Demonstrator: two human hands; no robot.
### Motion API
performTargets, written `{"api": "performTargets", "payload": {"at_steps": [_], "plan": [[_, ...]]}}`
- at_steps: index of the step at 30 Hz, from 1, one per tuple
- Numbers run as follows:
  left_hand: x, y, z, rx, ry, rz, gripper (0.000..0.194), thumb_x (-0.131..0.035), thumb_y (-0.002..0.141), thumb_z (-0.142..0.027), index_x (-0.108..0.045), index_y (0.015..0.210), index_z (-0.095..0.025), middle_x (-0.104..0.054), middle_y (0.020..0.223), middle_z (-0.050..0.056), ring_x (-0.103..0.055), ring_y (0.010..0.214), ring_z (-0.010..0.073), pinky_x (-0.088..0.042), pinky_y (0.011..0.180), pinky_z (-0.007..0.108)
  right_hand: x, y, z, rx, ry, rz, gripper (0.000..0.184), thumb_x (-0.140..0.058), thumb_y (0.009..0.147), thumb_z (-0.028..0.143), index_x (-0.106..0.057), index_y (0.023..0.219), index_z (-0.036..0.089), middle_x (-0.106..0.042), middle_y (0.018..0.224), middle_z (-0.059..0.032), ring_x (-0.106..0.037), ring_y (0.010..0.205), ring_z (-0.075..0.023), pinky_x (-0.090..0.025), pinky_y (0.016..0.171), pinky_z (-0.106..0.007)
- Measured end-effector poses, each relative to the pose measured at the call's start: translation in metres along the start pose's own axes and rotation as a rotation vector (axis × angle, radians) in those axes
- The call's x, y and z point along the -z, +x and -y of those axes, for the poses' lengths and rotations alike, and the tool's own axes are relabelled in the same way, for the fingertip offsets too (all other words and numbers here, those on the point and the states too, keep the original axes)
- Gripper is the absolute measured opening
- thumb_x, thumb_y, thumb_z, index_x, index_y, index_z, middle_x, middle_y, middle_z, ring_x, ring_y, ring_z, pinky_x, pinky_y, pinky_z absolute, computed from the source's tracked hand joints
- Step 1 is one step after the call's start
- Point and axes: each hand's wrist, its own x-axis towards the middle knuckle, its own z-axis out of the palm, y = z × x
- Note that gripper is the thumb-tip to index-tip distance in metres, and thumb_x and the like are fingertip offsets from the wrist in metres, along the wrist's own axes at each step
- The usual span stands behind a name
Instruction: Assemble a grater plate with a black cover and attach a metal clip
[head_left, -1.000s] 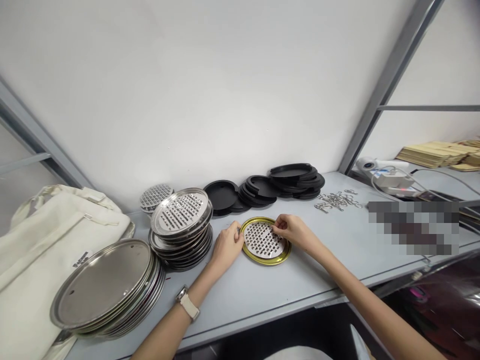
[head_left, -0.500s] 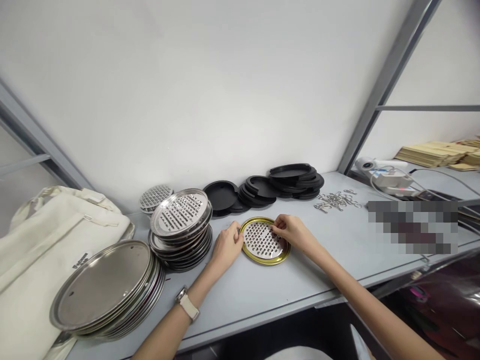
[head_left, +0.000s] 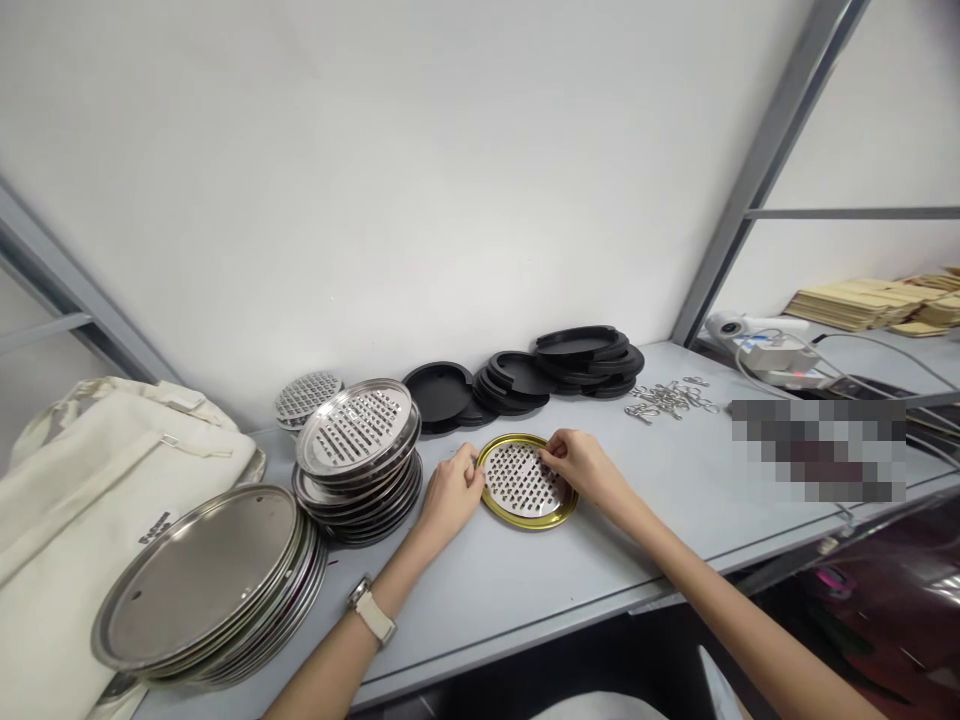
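Note:
A gold-rimmed round tray (head_left: 537,517) lies flat on the grey shelf (head_left: 570,580) with a perforated silver disc (head_left: 521,482) resting inside it. My left hand (head_left: 450,492) curls against the tray's left rim, fingers pinched on the disc's edge. My right hand (head_left: 581,465) pinches the disc's upper right edge. A watch sits on my left wrist.
A stack of perforated steel plates (head_left: 358,455) stands left of the tray, plain steel pans (head_left: 210,580) further left beside a cream bag (head_left: 97,480). Black round lids (head_left: 525,375) line the wall, small metal hooks (head_left: 671,398) lie to the right. A steel post (head_left: 757,170) rises at right.
Both hands stay on the disc and tray; only the camera has shifted slightly, so everything sits a little further left.

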Motion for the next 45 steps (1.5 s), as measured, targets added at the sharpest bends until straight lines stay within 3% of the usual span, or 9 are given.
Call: {"api": "performTargets", "payload": {"at_steps": [26, 29, 35, 39, 41, 45], "plan": [[0.0, 0.0, -0.001, 0.025, -0.012, 0.027, 0.006, -0.045, 0.081, -0.018, -0.045, 0.086, -0.02, -0.04, 0.051, -0.009, -0.041, 0.049, 0.0095, -0.025, 0.051, 0.02, -0.001, 0.001, 0.002, 0.052, -0.036, -0.059, 0.009, -0.057, 0.078, 0.02, -0.06, 0.07, 0.016, -0.067, 0.068, -0.006, -0.061, 0.06, -0.0163, -0.043, 0.054, -0.024], [0.002, -0.002, -0.007, 0.047, 0.059, 0.025, 0.003, -0.045, 0.081, -0.02, -0.043, 0.079, -0.021, -0.041, 0.05, -0.008, -0.039, 0.047, 0.0096, -0.022, 0.05, 0.021, -0.002, 0.002, 0.001, 0.089, -0.021, -0.054, 0.009, -0.057, 0.078, 0.021, -0.059, 0.071, 0.016, -0.067, 0.068, -0.0053, -0.061, 0.062, -0.0168, -0.044, 0.056, -0.025], [0.007, -0.004, -0.02, 0.155, 0.338, -0.047, 0.028, -0.043, 0.085, -0.03, -0.039, 0.06, -0.019, -0.043, 0.05, -0.003, -0.04, 0.047, 0.0112, -0.017, 0.051, 0.026, 0.003, 0.005, 0.001, 0.261, 0.131, 0.049, 0.014, -0.052, 0.083, 0.029, -0.06, 0.079, 0.018, -0.067, 0.072, -0.0023, -0.062, 0.066, -0.016, -0.046, 0.063, -0.026], [0.01, -0.002, -0.017, 0.155, 0.378, -0.077, 0.013, -0.047, 0.082, -0.028, -0.044, 0.072, -0.021, -0.049, 0.055, -0.004, -0.047, 0.052, 0.0134, -0.021, 0.052, 0.025, 0.016, 0.008, 0.0, 0.345, 0.135, 0.054, 0.019, -0.046, 0.087, 0.031, -0.059, 0.084, 0.019, -0.067, 0.077, -0.0023, -0.062, 0.073, -0.0158, -0.046, 0.068, -0.026], [0.011, -0.002, -0.015, 0.141, 0.367, -0.064, 0.003, -0.047, 0.08, -0.021, -0.045, 0.082, -0.022, -0.049, 0.056, -0.004, -0.049, 0.053, 0.0142, -0.023, 0.053, 0.024, 0.026, 0.006, 0.0, 0.327, 0.073, 0.073, 0.019, -0.047, 0.086, 0.033, -0.059, 0.081, 0.018, -0.066, 0.078, -0.0033, -0.061, 0.074, -0.0161, -0.046, 0.068, -0.026], [0.011, -0.003, -0.015, 0.149, 0.338, -0.036, 0.022, -0.045, 0.075, -0.012, -0.043, 0.095, -0.022, -0.044, 0.053, -0.006, -0.048, 0.051, 0.0151, -0.024, 0.052, 0.024, 0.045, -0.004, 0.002, 0.082, -0.126, 0.241, 0.025, -0.063, 0.074, 0.041, -0.06, 0.084, 0.018, -0.067, 0.073, -0.0047, -0.06, 0.064, -0.0171, -0.043, 0.055, -0.024]]}}
